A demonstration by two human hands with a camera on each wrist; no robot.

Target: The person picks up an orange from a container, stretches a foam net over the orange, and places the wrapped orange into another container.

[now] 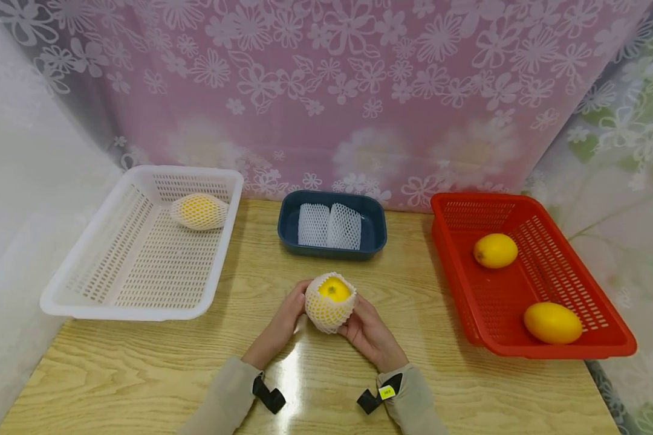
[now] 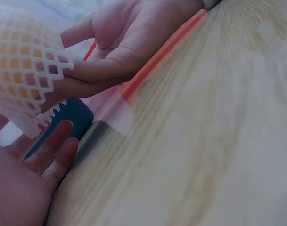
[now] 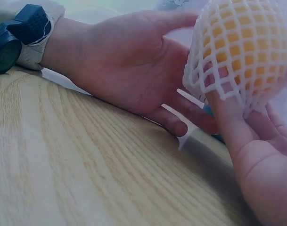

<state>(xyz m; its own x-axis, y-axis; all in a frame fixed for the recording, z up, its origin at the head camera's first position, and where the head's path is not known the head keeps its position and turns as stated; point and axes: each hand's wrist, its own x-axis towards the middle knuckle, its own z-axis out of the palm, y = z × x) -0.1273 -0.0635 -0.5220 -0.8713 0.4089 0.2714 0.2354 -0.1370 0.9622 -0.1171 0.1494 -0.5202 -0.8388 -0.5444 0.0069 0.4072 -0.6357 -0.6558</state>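
In the head view a yellow oval fruit (image 1: 334, 290) sits in a white foam net sleeve (image 1: 326, 315), held above the table between both hands. The sleeve's open end faces up and shows the fruit's stem end. My left hand (image 1: 283, 323) grips it from the left; my right hand (image 1: 373, 335) holds it from the right and below. In the left wrist view, fingers of the right hand (image 2: 119, 52) reach under the sleeve's edge (image 2: 49, 70). The right wrist view shows the left hand (image 3: 129, 66) at the sleeve's far side, its lower fingers loosely extended.
Behind the hands stands a dark blue tray (image 1: 332, 252) with two white foam nets (image 1: 345, 226). A white basket (image 1: 136, 313) at left holds a netted fruit (image 1: 198, 211). The red basket (image 1: 468, 302) at right holds two bare yellow fruits (image 1: 552, 323).
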